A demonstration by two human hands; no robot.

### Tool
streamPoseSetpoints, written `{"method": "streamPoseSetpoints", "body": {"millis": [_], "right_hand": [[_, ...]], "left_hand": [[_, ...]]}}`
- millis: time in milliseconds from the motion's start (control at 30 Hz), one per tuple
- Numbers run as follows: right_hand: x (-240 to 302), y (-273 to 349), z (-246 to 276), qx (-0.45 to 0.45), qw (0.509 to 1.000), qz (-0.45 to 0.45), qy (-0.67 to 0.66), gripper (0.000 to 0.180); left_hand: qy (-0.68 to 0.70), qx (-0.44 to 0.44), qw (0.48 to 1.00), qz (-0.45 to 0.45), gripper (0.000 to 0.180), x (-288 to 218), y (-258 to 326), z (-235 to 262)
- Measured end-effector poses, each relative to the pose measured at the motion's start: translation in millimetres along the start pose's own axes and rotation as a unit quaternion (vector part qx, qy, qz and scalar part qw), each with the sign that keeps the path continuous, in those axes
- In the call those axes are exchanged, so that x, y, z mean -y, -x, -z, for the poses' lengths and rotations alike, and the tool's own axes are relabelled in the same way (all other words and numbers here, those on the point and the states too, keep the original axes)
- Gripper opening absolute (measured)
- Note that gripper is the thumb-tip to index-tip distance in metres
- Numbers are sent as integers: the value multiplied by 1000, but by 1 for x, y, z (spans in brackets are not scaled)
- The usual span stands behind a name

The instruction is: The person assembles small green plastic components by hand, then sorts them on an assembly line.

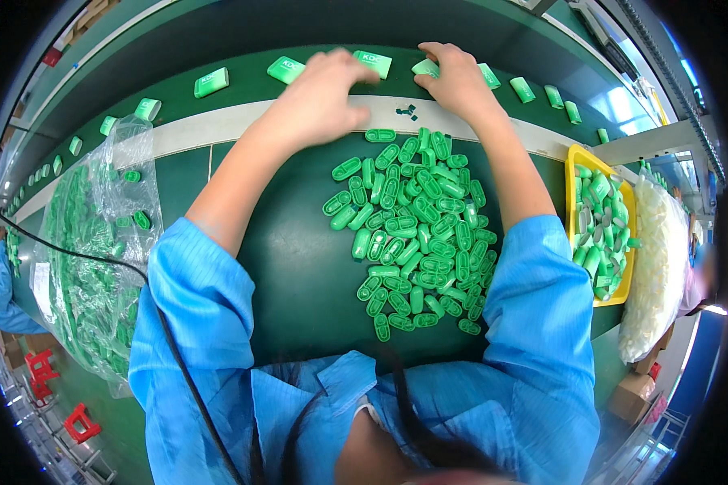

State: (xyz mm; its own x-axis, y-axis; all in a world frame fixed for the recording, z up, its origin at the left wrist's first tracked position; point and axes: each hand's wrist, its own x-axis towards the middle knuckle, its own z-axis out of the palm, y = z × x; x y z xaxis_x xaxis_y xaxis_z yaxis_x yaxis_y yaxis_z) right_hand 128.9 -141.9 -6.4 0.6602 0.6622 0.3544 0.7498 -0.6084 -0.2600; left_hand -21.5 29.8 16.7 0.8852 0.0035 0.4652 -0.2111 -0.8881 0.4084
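My left hand [319,93] is over the far belt, its thumb and fingers apart and slightly blurred, with nothing visible between them. A green-and-white casing [285,69] lies beside its knuckles, and another printed casing [374,64] is just past its fingertips. My right hand [457,79] has its thumb and index finger around a small green casing [426,68] on the belt. Between my forearms, a heap of oval green plastic shells [429,218] is spread on the dark green table [291,234]. Some shells show their hollow insides.
More casings line the curving green belt [251,95], behind a pale rail [218,128] holding small dark bits [406,111]. At left lies a clear bag [89,259] of green parts. At right stand a yellow bin [576,174] of green pieces and a bag of whitish parts [653,267].
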Motion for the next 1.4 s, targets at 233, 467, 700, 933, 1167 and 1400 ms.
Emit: {"method": "streamPoseSetpoints", "body": {"millis": [233, 467, 700, 933, 1167, 1400], "right_hand": [[14, 15, 38, 34, 989, -78, -117, 40], [33, 45, 34, 92, 781, -160, -597, 25], [36, 51, 32, 75, 800, -146, -578, 26], [40, 51, 27, 81, 797, -162, -577, 26], [46, 56, 28, 41, 786, -159, -595, 28], [53, 56, 24, 9, 806, -128, -577, 31]], "left_hand": [[88, 136, 986, 47, 24, -16, 16, 1], [365, 66, 909, 190, 28, -5, 2, -21], [571, 29, 778, 261, 30, -16, 4, -26], [507, 32, 831, 227, 31, -14, 6, -27], [382, 31, 904, 189, 34, -18, 7, -20], [278, -18, 950, 139, 33, -30, 13, -28]]}}
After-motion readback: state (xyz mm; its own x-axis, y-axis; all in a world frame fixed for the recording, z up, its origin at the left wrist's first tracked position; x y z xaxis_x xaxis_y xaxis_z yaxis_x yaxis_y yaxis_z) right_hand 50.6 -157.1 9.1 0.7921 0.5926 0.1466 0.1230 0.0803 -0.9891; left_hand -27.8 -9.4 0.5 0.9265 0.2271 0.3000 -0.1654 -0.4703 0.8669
